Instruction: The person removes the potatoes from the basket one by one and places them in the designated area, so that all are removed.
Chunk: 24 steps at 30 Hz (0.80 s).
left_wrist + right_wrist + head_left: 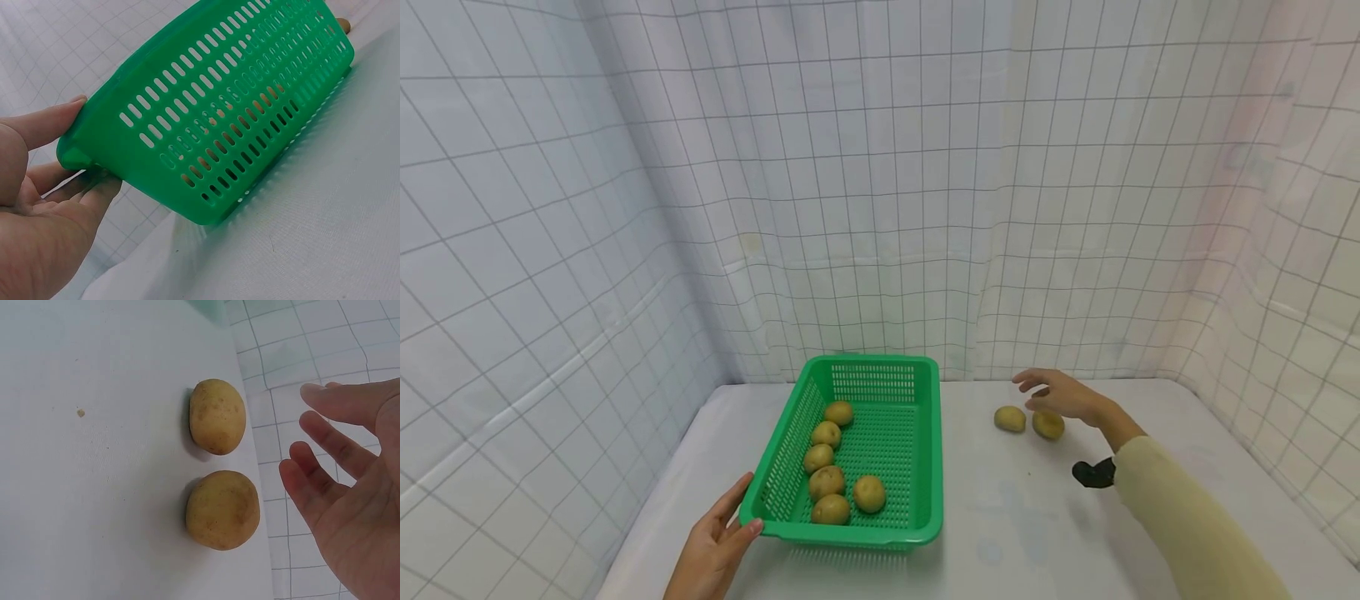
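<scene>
A green plastic basket [917, 534] with slotted walls stands on the white table. Inside it, several potatoes [827, 483] lie mostly in a row along the left wall. My left hand [713, 542] grips the basket's near left corner; in the left wrist view its thumb [59, 122] is on the rim and the fingers are beneath it. Over at the right, two potatoes lie side by side on the table, a left one [1010, 419] and a right one [1048, 426]. Just above them hovers my right hand [1062, 395], fingers spread and loosely bent, holding nothing.
A grid-patterned white curtain [880, 208] hangs behind the table and along both sides. Around the right wrist is a black strap or device [1093, 473]. A small brown crumb [80, 413] lies on the tabletop near the two potatoes.
</scene>
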### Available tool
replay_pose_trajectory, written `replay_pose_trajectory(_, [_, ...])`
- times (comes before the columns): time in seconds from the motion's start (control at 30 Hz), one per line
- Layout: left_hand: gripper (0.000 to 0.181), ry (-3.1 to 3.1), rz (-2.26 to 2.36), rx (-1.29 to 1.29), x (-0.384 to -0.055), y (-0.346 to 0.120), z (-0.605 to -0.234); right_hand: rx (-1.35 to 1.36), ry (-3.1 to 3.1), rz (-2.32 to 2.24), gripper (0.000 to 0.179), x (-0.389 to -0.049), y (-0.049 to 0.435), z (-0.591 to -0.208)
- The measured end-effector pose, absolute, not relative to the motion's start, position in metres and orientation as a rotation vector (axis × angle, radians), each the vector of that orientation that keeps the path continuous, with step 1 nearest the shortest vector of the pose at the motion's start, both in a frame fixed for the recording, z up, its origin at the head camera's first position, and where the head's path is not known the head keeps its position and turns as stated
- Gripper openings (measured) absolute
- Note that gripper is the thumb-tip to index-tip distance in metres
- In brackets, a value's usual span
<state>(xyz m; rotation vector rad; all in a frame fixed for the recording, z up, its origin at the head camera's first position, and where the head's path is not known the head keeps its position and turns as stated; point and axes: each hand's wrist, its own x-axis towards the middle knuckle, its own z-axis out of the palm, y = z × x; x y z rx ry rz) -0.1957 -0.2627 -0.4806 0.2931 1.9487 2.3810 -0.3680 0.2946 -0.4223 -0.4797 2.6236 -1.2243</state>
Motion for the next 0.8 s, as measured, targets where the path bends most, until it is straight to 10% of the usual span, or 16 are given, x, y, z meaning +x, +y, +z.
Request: replay_pose_trajectory(0.8, [0.078, 1.938, 2.375, 0.33, -0.196, -0.263, -0.48, -0.623, 2.611, -1.161, 0.042, -0.374, 0.266, -0.414])
